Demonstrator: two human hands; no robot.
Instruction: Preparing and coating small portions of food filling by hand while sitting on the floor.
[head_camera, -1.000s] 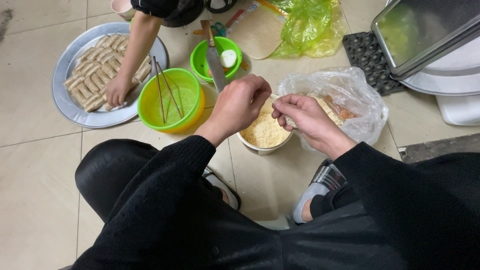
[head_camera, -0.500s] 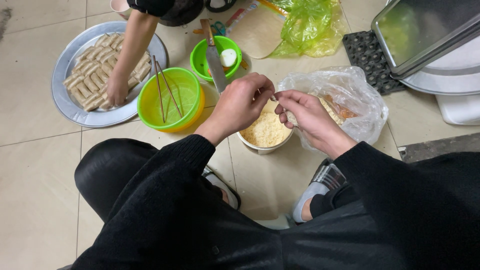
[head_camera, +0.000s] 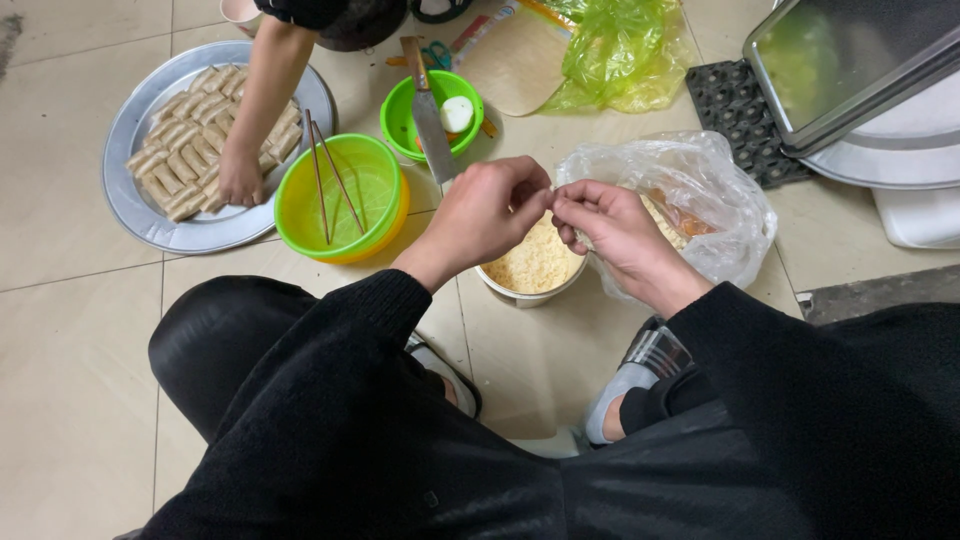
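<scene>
We see our left hand (head_camera: 485, 215) and right hand (head_camera: 610, 228) meeting fingertip to fingertip above the bowl of crumbs (head_camera: 533, 268), which sits on the floor (head_camera: 60, 330) between our knees. At three o'clock from that bowl lies a plastic bag (head_camera: 700, 195), just beside it. At nine o'clock stands a large bowl (head_camera: 345, 200) with chopsticks (head_camera: 328, 178) resting in it. Farther out at nine o'clock lies a round tray (head_camera: 135, 205) of rolls (head_camera: 185, 165), and another person's hand (head_camera: 240, 178) rests on them. At eleven o'clock stands a small bowl (head_camera: 415, 115) with a knife (head_camera: 430, 115) lying across it. At two o'clock a flat pan (head_camera: 850, 70) sits on a lid.
</scene>
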